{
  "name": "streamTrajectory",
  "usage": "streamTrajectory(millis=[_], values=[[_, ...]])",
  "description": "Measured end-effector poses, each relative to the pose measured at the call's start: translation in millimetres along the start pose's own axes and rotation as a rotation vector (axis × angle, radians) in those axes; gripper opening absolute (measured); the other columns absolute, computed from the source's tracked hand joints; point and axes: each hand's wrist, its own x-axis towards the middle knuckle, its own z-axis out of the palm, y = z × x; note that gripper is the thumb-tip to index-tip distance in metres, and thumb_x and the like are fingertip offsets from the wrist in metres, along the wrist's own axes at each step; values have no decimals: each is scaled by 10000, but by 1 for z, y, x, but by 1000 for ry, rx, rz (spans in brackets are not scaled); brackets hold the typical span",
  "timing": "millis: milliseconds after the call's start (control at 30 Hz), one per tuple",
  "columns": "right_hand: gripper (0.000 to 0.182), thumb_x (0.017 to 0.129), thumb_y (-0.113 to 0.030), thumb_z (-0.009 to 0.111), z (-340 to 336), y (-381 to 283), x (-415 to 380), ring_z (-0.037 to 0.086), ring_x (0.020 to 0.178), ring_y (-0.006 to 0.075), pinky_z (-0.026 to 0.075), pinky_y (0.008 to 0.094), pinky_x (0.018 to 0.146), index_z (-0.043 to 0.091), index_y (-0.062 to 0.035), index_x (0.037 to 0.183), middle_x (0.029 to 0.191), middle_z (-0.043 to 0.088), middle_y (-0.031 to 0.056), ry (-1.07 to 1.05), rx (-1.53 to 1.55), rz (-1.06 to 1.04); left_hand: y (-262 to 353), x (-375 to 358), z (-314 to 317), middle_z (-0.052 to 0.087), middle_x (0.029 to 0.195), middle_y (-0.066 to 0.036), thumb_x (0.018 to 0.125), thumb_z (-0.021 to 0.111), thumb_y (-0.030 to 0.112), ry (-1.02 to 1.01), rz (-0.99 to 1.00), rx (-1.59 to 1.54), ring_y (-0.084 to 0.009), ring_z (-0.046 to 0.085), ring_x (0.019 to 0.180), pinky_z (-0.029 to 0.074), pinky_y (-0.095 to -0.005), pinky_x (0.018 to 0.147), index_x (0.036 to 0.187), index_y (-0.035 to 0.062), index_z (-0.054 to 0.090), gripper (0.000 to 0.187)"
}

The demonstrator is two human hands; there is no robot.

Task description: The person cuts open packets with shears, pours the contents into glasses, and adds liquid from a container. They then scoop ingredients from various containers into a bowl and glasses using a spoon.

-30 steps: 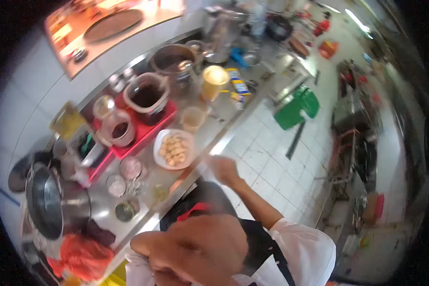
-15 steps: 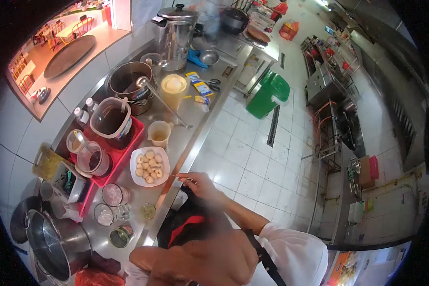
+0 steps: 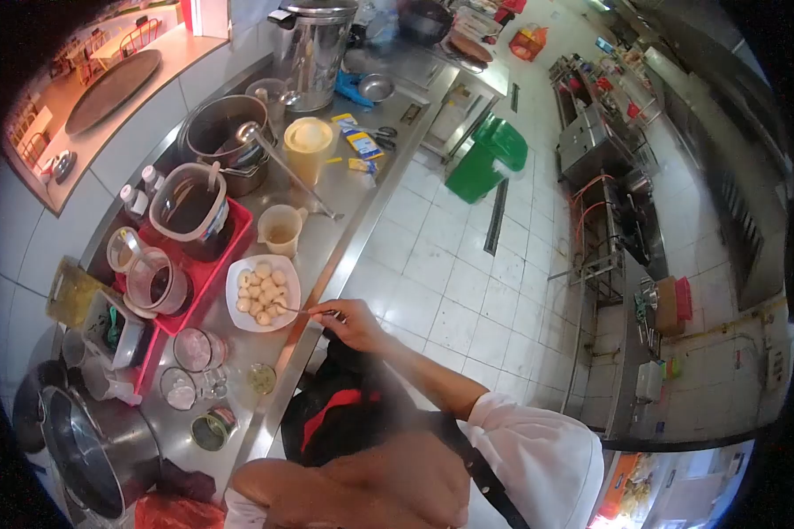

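My right hand (image 3: 353,324) is closed on a thin metal utensil (image 3: 298,311), probably a fork. Its far end reaches over the right side of a white square bowl (image 3: 241,316), at the round pale pieces (image 3: 260,291) inside. Across the bottom of the view my left forearm (image 3: 300,494) lies bent in front of my body. The left hand (image 3: 415,463) is near my chest, blurred, with its fingers not distinguishable. Just behind the bowl stands a clear plastic jug (image 3: 281,231) with some liquid. A small glass (image 3: 261,378) sits between the bowl and the counter's front edge.
A red tray (image 3: 205,282) holds tubs of dark liquid. Glass mugs (image 3: 194,350), an open can (image 3: 213,429) and a large steel pot (image 3: 106,454) stand nearer. A long ladle (image 3: 295,172) leans from a pot (image 3: 229,132). A green bin (image 3: 481,163) stands on the floor.
The utensil in my right hand has moved left, from just outside the bowl's edge to over the pale pieces. The whole view has shifted slightly.
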Motion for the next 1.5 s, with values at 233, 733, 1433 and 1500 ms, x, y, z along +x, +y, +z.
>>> streamTrajectory(millis=[233, 733, 1433, 1500], values=[[195, 939, -203, 646, -4, -3, 8, 695, 756, 176, 551, 317, 682, 724, -57, 1044, 917, 739, 101, 23, -31, -35, -31, -29, -47, 547, 879, -81, 887, 551, 622, -533, 364, -85, -242, 543, 828, 425, -341, 714, 1122, -40, 635, 707], [192, 946, -207, 625, -19, -10, 40, 704, 769, 275, 559, 341, 650, 675, -27, 993, 934, 718, 143, -61, -285, -143, -1, -62, -20, 645, 906, -119, 937, 652, 145, -34, 119, 112, -290, 623, 851, 481, -422, 806, 962, -11, 645, 158], [133, 874, -155, 719, -53, 11, 81, 702, 731, 240, 558, 329, 618, 718, -76, 982, 903, 727, 108, -321, -284, -350, -59, -235, -168, 653, 1102, -149, 917, 645, 214, 1191, -1074, 1438, -290, 629, 1047, 475, -404, 958, 1128, 53, 625, 265], [135, 868, -157, 724, -52, 13, 83, 701, 732, 247, 560, 336, 626, 716, -75, 975, 909, 728, 109, -299, -287, -388, -65, -228, -177, 641, 1115, -151, 895, 653, 203, 1012, -1066, 1730, -306, 611, 1058, 468, -427, 953, 1146, 64, 621, 289]])
